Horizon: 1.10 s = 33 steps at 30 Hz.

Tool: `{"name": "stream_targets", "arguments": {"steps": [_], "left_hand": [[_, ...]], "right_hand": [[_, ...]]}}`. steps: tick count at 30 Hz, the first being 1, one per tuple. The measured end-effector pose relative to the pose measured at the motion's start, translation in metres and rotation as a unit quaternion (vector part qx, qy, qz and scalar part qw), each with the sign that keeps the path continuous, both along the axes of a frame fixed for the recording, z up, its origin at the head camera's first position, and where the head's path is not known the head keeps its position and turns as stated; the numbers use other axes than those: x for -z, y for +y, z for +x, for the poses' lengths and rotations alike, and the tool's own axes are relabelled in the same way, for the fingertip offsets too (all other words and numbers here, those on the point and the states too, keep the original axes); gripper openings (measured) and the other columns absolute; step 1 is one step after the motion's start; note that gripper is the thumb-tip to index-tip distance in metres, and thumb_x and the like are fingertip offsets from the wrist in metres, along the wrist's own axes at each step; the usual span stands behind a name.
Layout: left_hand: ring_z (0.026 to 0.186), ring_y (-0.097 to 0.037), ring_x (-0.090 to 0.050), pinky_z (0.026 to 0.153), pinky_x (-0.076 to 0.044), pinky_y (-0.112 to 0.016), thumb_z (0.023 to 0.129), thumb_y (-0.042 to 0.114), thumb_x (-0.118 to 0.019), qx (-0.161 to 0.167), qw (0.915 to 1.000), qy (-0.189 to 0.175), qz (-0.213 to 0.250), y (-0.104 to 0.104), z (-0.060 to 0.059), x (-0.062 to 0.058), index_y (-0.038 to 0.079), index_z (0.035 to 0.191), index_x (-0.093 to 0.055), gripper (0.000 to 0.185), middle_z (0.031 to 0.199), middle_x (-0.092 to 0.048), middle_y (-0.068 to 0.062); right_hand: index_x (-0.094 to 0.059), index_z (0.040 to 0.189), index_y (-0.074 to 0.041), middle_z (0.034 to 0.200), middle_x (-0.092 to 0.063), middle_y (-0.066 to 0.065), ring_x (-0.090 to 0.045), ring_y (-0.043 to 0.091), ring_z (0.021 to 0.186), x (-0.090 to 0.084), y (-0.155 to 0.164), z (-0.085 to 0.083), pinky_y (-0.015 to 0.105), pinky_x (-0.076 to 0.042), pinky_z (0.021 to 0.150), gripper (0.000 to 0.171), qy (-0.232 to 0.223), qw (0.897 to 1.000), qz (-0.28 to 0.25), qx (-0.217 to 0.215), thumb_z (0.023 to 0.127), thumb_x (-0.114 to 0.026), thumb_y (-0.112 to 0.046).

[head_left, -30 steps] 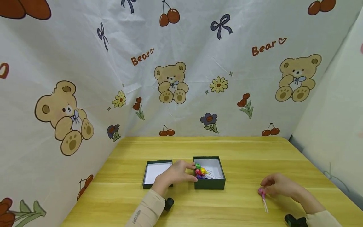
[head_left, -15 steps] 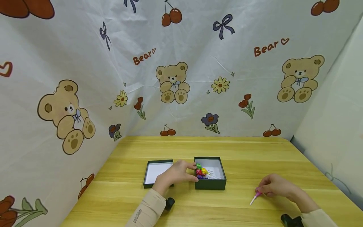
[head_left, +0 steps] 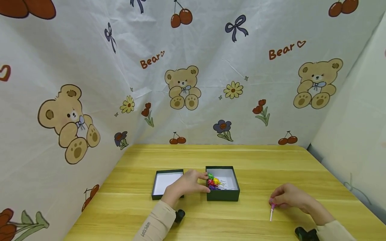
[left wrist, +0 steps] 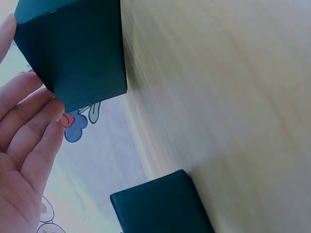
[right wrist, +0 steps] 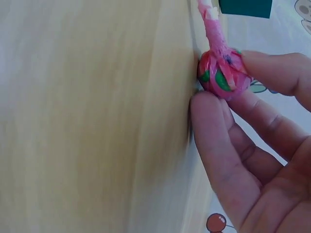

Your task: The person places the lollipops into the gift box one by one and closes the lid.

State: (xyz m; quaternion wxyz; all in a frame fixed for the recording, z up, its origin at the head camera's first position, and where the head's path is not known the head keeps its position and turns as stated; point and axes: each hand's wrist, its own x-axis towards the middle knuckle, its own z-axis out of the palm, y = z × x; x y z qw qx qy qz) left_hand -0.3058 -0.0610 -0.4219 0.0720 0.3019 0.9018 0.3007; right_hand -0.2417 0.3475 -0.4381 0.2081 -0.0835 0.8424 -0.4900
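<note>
- Behind, hung as a backdrop: printed cloth (head_left: 193, 67) with bears, cherries and bows, closing off the far and left sides.
- Below it, yellow wooden counter (head_left: 247, 157), carrying everything.
- Near the middle, dark green box (head_left: 223, 195), open, white inside, with wrapped lollipops (head_left: 212, 181) heaped at its left wall.
- Just left of it, box lid (head_left: 167, 182), lying upside down.
- Between the two, left hand (head_left: 186, 186), grip spread, straight fingers (left wrist: 29, 121) pressed against the box's left side.
- Well to the right and nearer, right hand (head_left: 290, 196), grip pinching the head of a pink lollipop (head_left: 272, 208), stick pointing toward the near edge, head low at the counter.
- In the right wrist view, same pink lollipop (right wrist: 222, 73) squeezed between thumb and fingertips (right wrist: 265, 68), hold small and on crinkly wrapper.
- Likely risks: slipping out of so light a pinch and rolling off the near edge; stick catching the box rim on the way over; box sliding right if the left hand's push outweighs its steadying.
</note>
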Motion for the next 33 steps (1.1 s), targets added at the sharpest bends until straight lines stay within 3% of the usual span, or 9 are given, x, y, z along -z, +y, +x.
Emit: {"name": "stream_targets", "arguments": {"steps": [6,12,17,22,29,33], "left_hand": [[0.139,-0.026,-0.051,0.110,-0.047,-0.040,0.084,0.035,-0.081,0.000,1.0000,-0.002,-0.001,-0.001,0.000,-0.001,0.008,0.128,-0.069,0.053,0.144,-0.058,-0.004],[0.140,-0.027,-0.050,0.111,-0.046,-0.041,0.084,0.035,-0.082,-0.005,1.0000,-0.005,-0.001,-0.001,0.000,-0.001,0.008,0.128,-0.070,0.053,0.144,-0.058,-0.003],[0.139,-0.027,-0.050,0.111,-0.046,-0.041,0.084,0.035,-0.082,-0.004,1.0000,-0.004,0.001,-0.001,-0.001,-0.001,0.008,0.127,-0.070,0.053,0.144,-0.059,-0.003],[0.139,-0.026,-0.050,0.111,-0.045,-0.041,0.084,0.034,-0.082,-0.004,1.0000,-0.005,0.002,-0.001,-0.001,-0.001,0.008,0.127,-0.070,0.052,0.144,-0.059,-0.003],[0.140,-0.027,-0.050,0.111,-0.046,-0.042,0.083,0.034,-0.082,-0.008,0.9999,-0.008,0.000,-0.001,0.000,-0.002,0.008,0.128,-0.070,0.053,0.145,-0.058,-0.004],[0.139,-0.026,-0.051,0.110,-0.046,-0.041,0.084,0.035,-0.082,-0.007,1.0000,-0.006,-0.002,-0.001,0.000,-0.001,0.009,0.128,-0.070,0.052,0.144,-0.058,-0.003]], "right_hand": [[-0.067,0.106,0.013,0.093,-0.074,0.009,-0.068,0.017,0.085,0.001,-0.004,0.000,0.031,-0.060,0.071,0.025,0.006,1.000,-0.011,-0.001,0.096,-0.062,-0.010],[-0.057,0.116,0.022,0.101,-0.072,0.013,-0.071,0.021,0.093,-0.004,-0.008,-0.003,0.033,-0.061,0.081,0.035,0.004,0.998,-0.065,-0.004,0.098,-0.060,-0.008],[-0.052,0.125,0.023,0.108,-0.071,0.017,-0.069,0.021,0.098,-0.011,-0.013,-0.005,0.035,-0.059,0.086,0.047,0.046,0.998,-0.039,-0.002,0.100,-0.062,-0.015],[-0.057,0.125,0.018,0.112,-0.072,0.018,-0.069,0.019,0.100,-0.017,-0.021,-0.006,0.035,-0.056,0.087,0.045,0.075,0.997,-0.010,0.013,0.099,-0.063,-0.019],[-0.056,0.129,0.019,0.120,-0.068,0.028,-0.070,0.024,0.103,-0.024,-0.035,-0.006,0.029,-0.057,0.083,0.052,0.093,0.995,-0.017,0.008,0.098,-0.066,-0.022],[-0.057,0.129,0.017,0.124,-0.065,0.032,-0.070,0.014,0.101,-0.028,-0.044,-0.008,0.024,-0.056,0.083,0.051,0.110,0.994,-0.023,0.000,0.096,-0.068,-0.021]]}}
